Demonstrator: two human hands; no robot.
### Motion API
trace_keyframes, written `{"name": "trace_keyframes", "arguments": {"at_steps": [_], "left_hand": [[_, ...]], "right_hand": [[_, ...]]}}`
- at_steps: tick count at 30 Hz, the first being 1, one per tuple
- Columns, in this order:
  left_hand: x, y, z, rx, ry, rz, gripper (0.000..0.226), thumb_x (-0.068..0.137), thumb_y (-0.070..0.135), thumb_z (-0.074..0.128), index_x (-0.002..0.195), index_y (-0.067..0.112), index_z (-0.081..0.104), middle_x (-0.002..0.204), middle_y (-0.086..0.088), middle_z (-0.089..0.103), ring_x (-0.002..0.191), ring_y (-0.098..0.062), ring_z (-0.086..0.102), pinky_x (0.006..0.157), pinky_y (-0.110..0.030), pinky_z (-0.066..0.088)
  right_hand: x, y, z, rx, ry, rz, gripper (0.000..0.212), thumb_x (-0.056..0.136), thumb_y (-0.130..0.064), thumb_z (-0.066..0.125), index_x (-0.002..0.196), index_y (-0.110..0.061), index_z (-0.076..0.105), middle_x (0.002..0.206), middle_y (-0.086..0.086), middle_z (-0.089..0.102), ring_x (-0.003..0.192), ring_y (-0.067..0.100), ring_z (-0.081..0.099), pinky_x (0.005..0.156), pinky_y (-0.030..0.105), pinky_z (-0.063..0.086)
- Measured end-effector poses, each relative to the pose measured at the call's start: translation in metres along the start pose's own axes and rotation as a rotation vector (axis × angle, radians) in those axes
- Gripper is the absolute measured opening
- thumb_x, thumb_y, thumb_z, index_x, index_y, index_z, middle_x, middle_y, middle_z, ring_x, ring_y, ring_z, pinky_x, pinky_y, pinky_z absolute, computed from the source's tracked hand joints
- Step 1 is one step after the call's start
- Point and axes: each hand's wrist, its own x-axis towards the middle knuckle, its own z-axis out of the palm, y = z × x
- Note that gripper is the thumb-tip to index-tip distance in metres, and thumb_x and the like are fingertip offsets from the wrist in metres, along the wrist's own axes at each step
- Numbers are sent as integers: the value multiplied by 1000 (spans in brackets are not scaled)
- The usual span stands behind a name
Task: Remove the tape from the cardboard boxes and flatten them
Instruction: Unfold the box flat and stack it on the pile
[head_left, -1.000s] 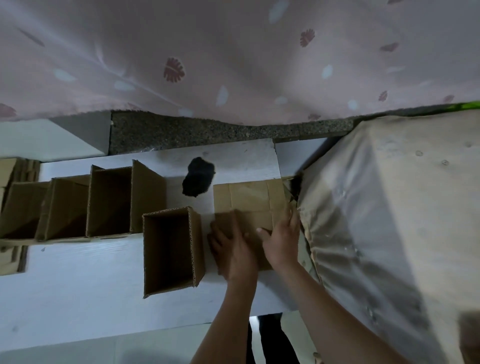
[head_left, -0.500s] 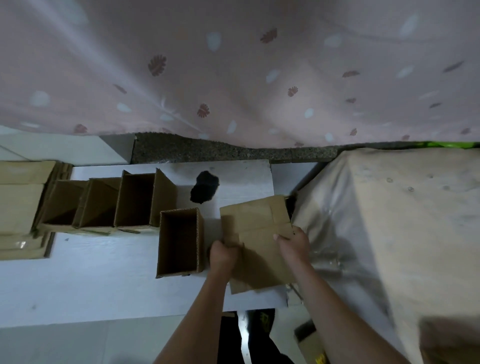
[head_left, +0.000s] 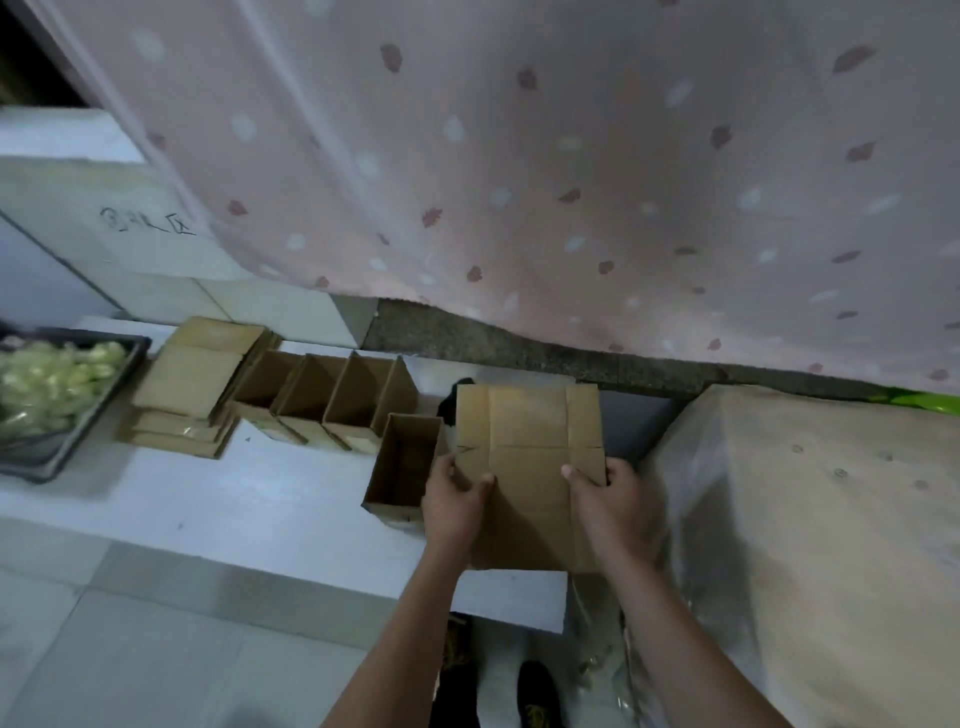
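Over table (head_left: 218, 499) | 2 hands: left (head_left: 453, 506), right (head_left: 613, 506) pinching flattened box (head_left: 530, 457) side edges

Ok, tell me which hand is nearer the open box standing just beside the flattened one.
Left. The left hand grips the flattened box on its left edge, right next to the open box. The right hand grips the opposite edge, farther away.
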Motion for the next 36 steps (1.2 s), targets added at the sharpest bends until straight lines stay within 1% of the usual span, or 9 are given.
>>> {"name": "trace_keyframes", "arguments": {"at_steps": [6,9,14,20,26,28,31,34,36], "left_hand": [[-29,-14,-41,-61,170,26,49,92,26,71,136,20,51,130,-2,58,112,-16,53,98,-41,46],[-41,-20,-67,-62,257,7,49,92,27,71,136,18,53,130,-4,61,115,-24,58,98,-43,49],[-48,-32,-112,-90,349,15,42,92,29,69,130,24,51,123,-1,64,96,-16,56,81,-31,43],[-41,-48,-171,-164,429,-16,44,93,25,69,133,22,50,124,1,63,100,-15,57,86,-32,46],[-12,-57,-258,-188,450,33,37,91,23,70,123,26,52,111,6,65,99,-16,62,84,-30,47],[-3,-63,-291,-197,443,54,33,91,22,70,118,29,52,106,8,65,96,-15,63,81,-30,47],[11,-72,-336,-219,429,94,31,91,22,71,114,30,51,100,11,66,92,-9,64,76,-30,50],[24,-79,-370,-238,406,96,31,92,22,70,114,31,50,93,18,63,88,-6,62,76,-30,50],[31,-81,-388,-244,400,111,30,92,22,70,112,33,50,92,20,62,85,1,60,70,-25,47]], "right_hand": [[-31,-15,17,32,-120,-117,21,87,-27,76,102,-22,62,93,-10,64,86,5,60,60,16,40],[-50,-21,34,20,-187,-130,21,88,-27,75,102,-19,62,95,-7,65,85,8,61,62,20,43],[-79,-37,70,-11,-268,-192,18,89,-32,72,96,-28,57,92,-14,61,81,0,55,59,17,39],[-113,-55,125,-24,-331,-227,18,89,-30,73,95,-31,56,90,-18,59,79,-3,54,59,16,39],[-155,-88,202,-36,-309,-262,21,89,-36,71,101,-33,53,90,-20,56,79,1,53,65,25,42],[-170,-97,230,-38,-295,-284,25,89,-37,71,106,-31,54,93,-17,56,81,2,53,62,21,39],[-191,-106,267,-43,-317,-339,29,90,-40,70,112,-30,55,103,-11,57,92,8,56,65,21,40],[-208,-116,296,-54,-306,-359,27,90,-40,69,110,-31,53,104,-11,58,92,7,55,64,16,38],[-218,-121,311,-43,-291,-358,27,91,-39,69,111,-29,53,105,-9,60,95,11,57,67,19,41]]}}
